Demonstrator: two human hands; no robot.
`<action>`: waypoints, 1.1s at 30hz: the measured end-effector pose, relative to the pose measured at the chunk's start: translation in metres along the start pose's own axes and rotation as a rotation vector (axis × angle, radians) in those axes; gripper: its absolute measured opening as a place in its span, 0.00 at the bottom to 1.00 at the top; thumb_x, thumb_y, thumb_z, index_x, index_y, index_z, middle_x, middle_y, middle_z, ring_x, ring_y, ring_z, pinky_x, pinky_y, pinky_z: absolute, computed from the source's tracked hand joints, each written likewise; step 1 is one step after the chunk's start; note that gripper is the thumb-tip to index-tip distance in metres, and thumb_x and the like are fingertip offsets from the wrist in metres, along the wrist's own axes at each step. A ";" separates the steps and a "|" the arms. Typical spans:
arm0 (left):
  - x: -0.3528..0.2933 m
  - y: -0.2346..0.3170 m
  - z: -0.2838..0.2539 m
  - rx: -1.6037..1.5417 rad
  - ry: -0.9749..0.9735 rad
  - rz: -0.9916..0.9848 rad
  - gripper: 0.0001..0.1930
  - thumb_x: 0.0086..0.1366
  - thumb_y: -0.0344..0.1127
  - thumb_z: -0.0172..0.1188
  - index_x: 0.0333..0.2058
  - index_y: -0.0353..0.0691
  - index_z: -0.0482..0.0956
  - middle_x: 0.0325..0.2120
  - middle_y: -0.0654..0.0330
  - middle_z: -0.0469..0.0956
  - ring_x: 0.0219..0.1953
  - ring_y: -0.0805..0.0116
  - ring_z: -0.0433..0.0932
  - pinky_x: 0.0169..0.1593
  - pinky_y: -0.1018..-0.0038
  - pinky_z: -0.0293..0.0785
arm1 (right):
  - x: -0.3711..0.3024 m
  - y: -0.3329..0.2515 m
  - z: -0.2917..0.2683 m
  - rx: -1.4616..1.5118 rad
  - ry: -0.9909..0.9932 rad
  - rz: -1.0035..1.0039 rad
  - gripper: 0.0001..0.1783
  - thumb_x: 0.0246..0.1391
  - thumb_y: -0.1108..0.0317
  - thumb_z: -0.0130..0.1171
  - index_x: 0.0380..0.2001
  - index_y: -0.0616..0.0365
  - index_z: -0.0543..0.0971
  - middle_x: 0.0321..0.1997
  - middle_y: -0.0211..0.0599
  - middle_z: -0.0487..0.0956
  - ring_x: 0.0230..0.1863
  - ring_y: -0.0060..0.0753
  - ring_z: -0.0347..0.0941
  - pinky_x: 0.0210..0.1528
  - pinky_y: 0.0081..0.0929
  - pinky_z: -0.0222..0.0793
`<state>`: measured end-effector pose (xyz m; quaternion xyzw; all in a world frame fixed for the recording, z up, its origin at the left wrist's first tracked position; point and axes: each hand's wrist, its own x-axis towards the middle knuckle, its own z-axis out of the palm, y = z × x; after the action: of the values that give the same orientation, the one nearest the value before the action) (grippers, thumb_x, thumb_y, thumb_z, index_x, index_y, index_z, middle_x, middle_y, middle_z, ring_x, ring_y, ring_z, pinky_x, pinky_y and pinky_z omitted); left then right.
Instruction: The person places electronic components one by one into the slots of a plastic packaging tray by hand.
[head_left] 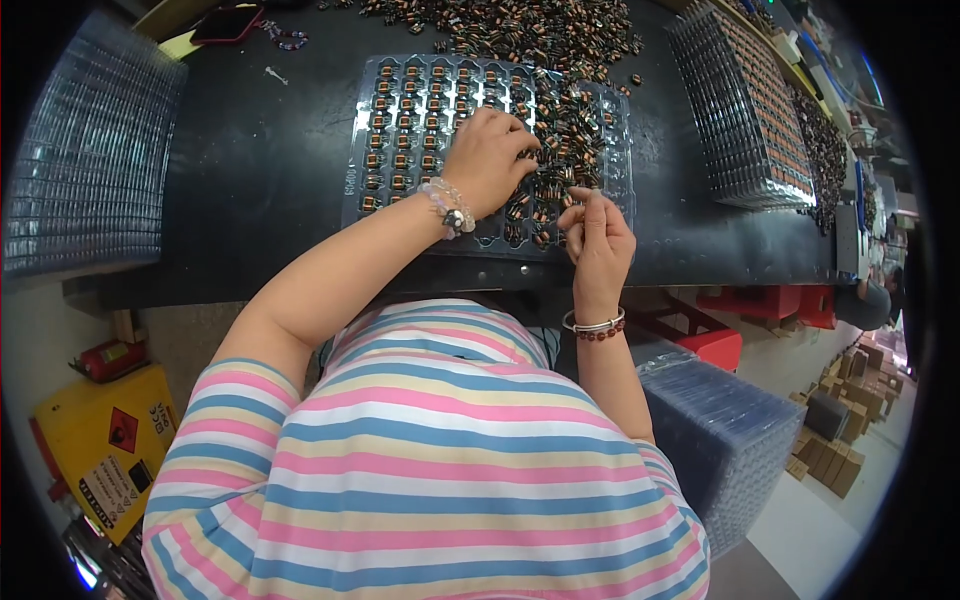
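Observation:
A clear plastic tray with rows of pockets lies on the dark table in front of me. Small copper-wound coils with black ends sit in its left columns, and a loose heap of coils covers its right half. My left hand reaches over the middle of the tray with its fingers curled down at the heap's left side; what lies between the fingertips is hidden. At the heap's near right side my right hand is closed in a pinch, and anything in it is too small to name.
More loose coils spread across the far table. Stacked clear trays stand at the left, and a stack of filled trays at the right. A phone lies far left. Below are a red stool and a wrapped stack.

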<state>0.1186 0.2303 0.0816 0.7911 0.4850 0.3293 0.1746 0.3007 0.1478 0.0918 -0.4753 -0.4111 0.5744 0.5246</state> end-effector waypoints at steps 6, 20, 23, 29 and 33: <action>-0.001 -0.001 -0.016 -0.285 -0.006 -0.097 0.06 0.52 0.35 0.65 0.29 0.44 0.80 0.28 0.62 0.80 0.38 0.61 0.74 0.46 0.65 0.68 | -0.004 -0.002 0.015 -0.110 0.181 -0.117 0.19 0.64 0.72 0.47 0.56 0.67 0.68 0.47 0.44 0.77 0.29 0.17 0.72 0.31 0.13 0.71; -0.050 0.004 -0.032 -0.093 0.000 0.127 0.05 0.51 0.36 0.66 0.28 0.46 0.82 0.37 0.65 0.75 0.49 0.60 0.67 0.54 0.60 0.61 | -0.004 -0.007 0.015 -0.018 0.089 -0.061 0.15 0.63 0.70 0.52 0.50 0.66 0.73 0.37 0.38 0.79 0.25 0.14 0.68 0.26 0.13 0.66; -0.031 0.011 -0.017 -0.006 -0.032 0.208 0.06 0.51 0.35 0.65 0.30 0.46 0.83 0.38 0.64 0.75 0.50 0.60 0.67 0.54 0.60 0.63 | -0.007 -0.009 0.022 0.004 0.136 -0.086 0.13 0.62 0.70 0.52 0.46 0.66 0.76 0.32 0.32 0.78 0.26 0.13 0.67 0.27 0.14 0.65; -0.020 0.008 -0.023 0.048 -0.215 0.364 0.07 0.51 0.33 0.65 0.31 0.44 0.81 0.36 0.64 0.76 0.49 0.62 0.70 0.51 0.65 0.67 | -0.015 -0.011 0.022 -0.154 0.133 -0.116 0.10 0.59 0.73 0.56 0.43 0.66 0.78 0.32 0.28 0.78 0.27 0.14 0.68 0.29 0.13 0.66; -0.027 0.002 -0.033 -0.118 -0.287 0.193 0.06 0.53 0.31 0.64 0.31 0.41 0.80 0.34 0.61 0.76 0.41 0.60 0.74 0.44 0.68 0.71 | -0.016 -0.005 0.029 -0.160 0.089 -0.142 0.10 0.56 0.76 0.58 0.41 0.65 0.79 0.32 0.27 0.78 0.28 0.14 0.69 0.30 0.13 0.66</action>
<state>0.0886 0.2046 0.0970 0.8611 0.3569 0.2561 0.2559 0.2735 0.1329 0.1048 -0.5104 -0.4644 0.4796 0.5420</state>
